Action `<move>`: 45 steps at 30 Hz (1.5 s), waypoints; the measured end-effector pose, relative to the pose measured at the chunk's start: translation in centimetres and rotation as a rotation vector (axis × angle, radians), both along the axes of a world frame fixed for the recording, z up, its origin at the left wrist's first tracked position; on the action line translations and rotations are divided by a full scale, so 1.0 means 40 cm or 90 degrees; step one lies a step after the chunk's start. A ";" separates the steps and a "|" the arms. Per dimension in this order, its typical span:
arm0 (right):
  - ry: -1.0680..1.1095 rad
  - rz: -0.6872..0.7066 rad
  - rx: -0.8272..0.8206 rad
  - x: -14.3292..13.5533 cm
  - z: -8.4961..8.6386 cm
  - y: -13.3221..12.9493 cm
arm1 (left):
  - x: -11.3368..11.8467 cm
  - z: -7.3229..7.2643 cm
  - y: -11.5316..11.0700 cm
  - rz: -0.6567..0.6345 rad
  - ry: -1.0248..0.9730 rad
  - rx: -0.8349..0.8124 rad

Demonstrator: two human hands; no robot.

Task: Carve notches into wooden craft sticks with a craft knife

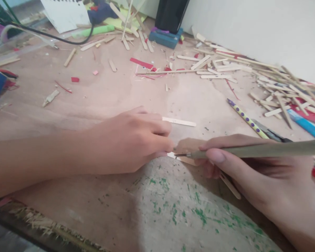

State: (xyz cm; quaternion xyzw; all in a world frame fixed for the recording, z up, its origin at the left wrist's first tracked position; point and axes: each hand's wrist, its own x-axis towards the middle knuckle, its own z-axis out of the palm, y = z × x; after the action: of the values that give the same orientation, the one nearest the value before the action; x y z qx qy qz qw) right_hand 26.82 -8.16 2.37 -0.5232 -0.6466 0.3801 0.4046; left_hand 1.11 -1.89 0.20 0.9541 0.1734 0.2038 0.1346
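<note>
My left hand lies on the table with its fingers curled, pressing on a pale wooden stick near its fingertips. In my right hand is a long grey-green pen-like tool, held between thumb and fingers. The tool's thin dark tip points left and meets the stick beside my left fingertips, close to a small dark mark. A second stick with a faint mark lies just beyond my left hand. Another stick shows partly beneath my right hand.
Loose sticks are heaped at the back and right. A yellow pencil with purple dots and a dark cutter lie beyond my right hand. A blue block under a black object stands at the back. Red scraps are scattered about.
</note>
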 end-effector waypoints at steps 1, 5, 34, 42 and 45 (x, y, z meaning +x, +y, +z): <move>0.000 0.003 -0.011 0.004 -0.001 0.004 | -0.001 0.000 0.000 0.001 -0.002 -0.003; 0.017 0.016 -0.038 0.014 -0.004 0.012 | -0.001 -0.002 0.000 0.002 -0.008 -0.009; -0.034 0.028 0.035 0.014 0.003 -0.002 | -0.002 0.004 0.000 -0.007 0.001 0.008; -0.026 0.041 0.065 0.020 -0.016 0.001 | 0.001 0.003 0.001 0.005 0.014 0.018; -0.037 0.063 0.061 0.020 -0.016 -0.008 | 0.002 0.003 0.000 0.001 0.008 0.015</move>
State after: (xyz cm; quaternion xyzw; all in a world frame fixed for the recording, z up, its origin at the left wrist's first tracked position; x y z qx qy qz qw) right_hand 27.61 -8.48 1.73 -0.4814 -0.7006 0.3527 0.3911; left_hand 1.20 -1.90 0.34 0.9566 0.1729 0.1999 0.1224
